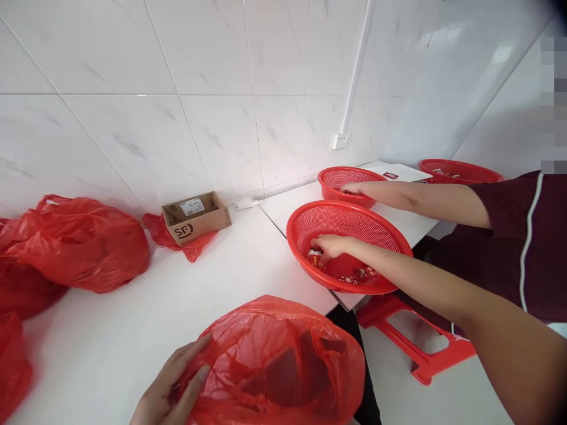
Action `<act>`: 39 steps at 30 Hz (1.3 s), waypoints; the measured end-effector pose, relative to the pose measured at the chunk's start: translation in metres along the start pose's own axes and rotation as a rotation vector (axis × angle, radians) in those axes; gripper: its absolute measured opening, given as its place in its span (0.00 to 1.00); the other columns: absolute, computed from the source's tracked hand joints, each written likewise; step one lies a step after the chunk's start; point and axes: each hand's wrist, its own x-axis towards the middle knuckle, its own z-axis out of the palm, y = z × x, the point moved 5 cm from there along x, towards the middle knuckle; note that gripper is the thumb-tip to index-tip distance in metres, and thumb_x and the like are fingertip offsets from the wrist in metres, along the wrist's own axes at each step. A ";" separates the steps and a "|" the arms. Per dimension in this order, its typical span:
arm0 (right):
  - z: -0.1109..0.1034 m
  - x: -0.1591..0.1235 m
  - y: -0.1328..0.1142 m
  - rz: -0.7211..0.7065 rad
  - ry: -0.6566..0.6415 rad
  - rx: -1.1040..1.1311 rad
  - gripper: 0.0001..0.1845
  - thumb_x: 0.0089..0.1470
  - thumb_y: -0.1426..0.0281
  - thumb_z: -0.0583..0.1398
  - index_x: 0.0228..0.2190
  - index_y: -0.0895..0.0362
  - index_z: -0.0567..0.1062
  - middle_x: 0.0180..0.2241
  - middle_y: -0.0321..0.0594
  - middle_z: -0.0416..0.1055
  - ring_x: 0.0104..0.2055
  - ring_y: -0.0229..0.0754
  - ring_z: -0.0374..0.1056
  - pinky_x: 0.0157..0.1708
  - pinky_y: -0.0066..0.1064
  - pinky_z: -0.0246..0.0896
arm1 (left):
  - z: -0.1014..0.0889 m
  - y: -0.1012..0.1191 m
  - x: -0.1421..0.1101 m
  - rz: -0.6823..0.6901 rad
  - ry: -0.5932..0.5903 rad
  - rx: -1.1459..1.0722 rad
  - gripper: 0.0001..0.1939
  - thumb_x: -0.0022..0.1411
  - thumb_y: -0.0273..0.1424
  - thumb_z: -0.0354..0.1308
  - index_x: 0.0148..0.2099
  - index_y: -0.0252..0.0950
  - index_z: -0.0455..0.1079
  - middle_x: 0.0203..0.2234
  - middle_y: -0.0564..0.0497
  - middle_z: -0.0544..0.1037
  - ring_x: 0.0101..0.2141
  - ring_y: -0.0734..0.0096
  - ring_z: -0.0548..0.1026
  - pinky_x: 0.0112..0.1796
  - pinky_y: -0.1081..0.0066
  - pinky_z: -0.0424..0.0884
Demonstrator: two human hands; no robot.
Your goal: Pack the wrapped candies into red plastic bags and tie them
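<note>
Filled bags [97, 242] are lying along the left edge of the table [177, 307]. To their right, near the back edge, a box [197, 221] is resting on a flat bag [195, 247], with a scrap [247, 203] lying just right of it. The open bag [274, 360] is lying at the front edge. Right of the seam, the near basket [345, 219] is holding packets [348, 279]; the middle basket [339, 175] is standing behind it, and the far basket [469, 168] is standing farther right. The stool [425, 357] is standing below the near basket, to its right.
</note>
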 end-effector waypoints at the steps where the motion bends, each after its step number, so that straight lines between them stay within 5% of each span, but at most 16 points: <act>1: -0.002 0.000 -0.002 -0.008 -0.001 0.012 0.25 0.30 0.64 0.73 0.35 0.54 0.77 0.38 0.39 0.74 0.40 0.48 0.70 0.39 0.31 0.62 | 0.001 0.002 0.001 -0.023 0.017 -0.029 0.24 0.56 0.49 0.59 0.54 0.49 0.74 0.54 0.53 0.75 0.56 0.55 0.70 0.53 0.64 0.70; 7: -0.035 -0.013 -0.012 -0.023 0.150 0.104 0.16 0.43 0.63 0.67 0.32 0.58 0.72 0.32 0.40 0.73 0.34 0.42 0.68 0.32 0.29 0.61 | 0.004 0.022 -0.004 -0.157 0.199 -0.208 0.24 0.58 0.50 0.56 0.54 0.48 0.72 0.55 0.55 0.73 0.59 0.56 0.65 0.60 0.57 0.60; 12: -0.062 -0.061 -0.079 -0.229 0.360 0.562 0.20 0.50 0.58 0.64 0.40 0.56 0.69 0.42 0.41 0.70 0.40 0.41 0.68 0.37 0.30 0.63 | 0.009 0.019 0.001 -0.131 0.239 -0.217 0.28 0.58 0.48 0.58 0.58 0.45 0.68 0.57 0.50 0.70 0.59 0.55 0.64 0.60 0.57 0.59; 14: -0.043 -0.075 -0.119 -0.354 0.282 0.725 0.21 0.46 0.59 0.67 0.40 0.55 0.69 0.40 0.38 0.70 0.39 0.40 0.68 0.37 0.30 0.63 | 0.015 0.017 0.007 -0.097 0.218 -0.183 0.29 0.58 0.47 0.59 0.60 0.45 0.66 0.57 0.49 0.69 0.59 0.55 0.64 0.59 0.57 0.61; 18: 0.037 -0.073 -0.168 -0.453 0.057 0.471 0.18 0.47 0.60 0.67 0.35 0.55 0.69 0.35 0.35 0.69 0.36 0.39 0.65 0.35 0.30 0.60 | 0.026 0.018 0.012 -0.046 0.167 -0.142 0.30 0.59 0.46 0.58 0.62 0.48 0.63 0.59 0.49 0.65 0.58 0.57 0.65 0.58 0.57 0.61; 22: 0.077 -0.057 -0.162 -0.340 0.065 0.175 0.17 0.48 0.62 0.67 0.37 0.56 0.69 0.41 0.42 0.70 0.40 0.44 0.66 0.37 0.34 0.61 | 0.022 0.023 0.007 -0.036 0.197 -0.097 0.28 0.61 0.43 0.57 0.63 0.50 0.62 0.60 0.50 0.64 0.59 0.59 0.64 0.58 0.59 0.62; 27: 0.050 -0.061 -0.163 -0.423 0.113 0.307 0.09 0.58 0.71 0.57 0.42 0.56 0.70 0.44 0.42 0.72 0.43 0.40 0.69 0.44 0.34 0.64 | 0.019 0.015 0.005 -0.028 0.201 -0.043 0.29 0.61 0.42 0.57 0.63 0.51 0.61 0.58 0.49 0.65 0.57 0.57 0.67 0.57 0.57 0.63; 33: 0.062 -0.057 -0.161 -0.420 -0.025 0.354 0.24 0.55 0.81 0.53 0.53 0.55 0.69 0.57 0.43 0.68 0.58 0.42 0.65 0.57 0.37 0.61 | 0.020 0.012 0.004 -0.028 0.207 -0.064 0.28 0.61 0.43 0.57 0.63 0.52 0.61 0.59 0.51 0.65 0.57 0.58 0.66 0.58 0.56 0.61; 36: 0.057 -0.063 -0.159 -0.414 0.070 0.291 0.24 0.57 0.78 0.53 0.54 0.53 0.69 0.57 0.43 0.68 0.59 0.44 0.64 0.59 0.40 0.58 | 0.018 0.012 0.001 -0.043 0.228 -0.094 0.28 0.61 0.43 0.57 0.63 0.53 0.61 0.59 0.51 0.64 0.58 0.58 0.65 0.59 0.57 0.61; 39: 0.030 -0.077 -0.153 -0.470 0.183 0.395 0.16 0.60 0.73 0.53 0.48 0.53 0.73 0.50 0.41 0.73 0.51 0.42 0.70 0.53 0.37 0.65 | 0.016 0.014 -0.002 -0.011 0.231 -0.076 0.27 0.62 0.42 0.56 0.62 0.51 0.62 0.59 0.50 0.64 0.59 0.57 0.64 0.58 0.57 0.61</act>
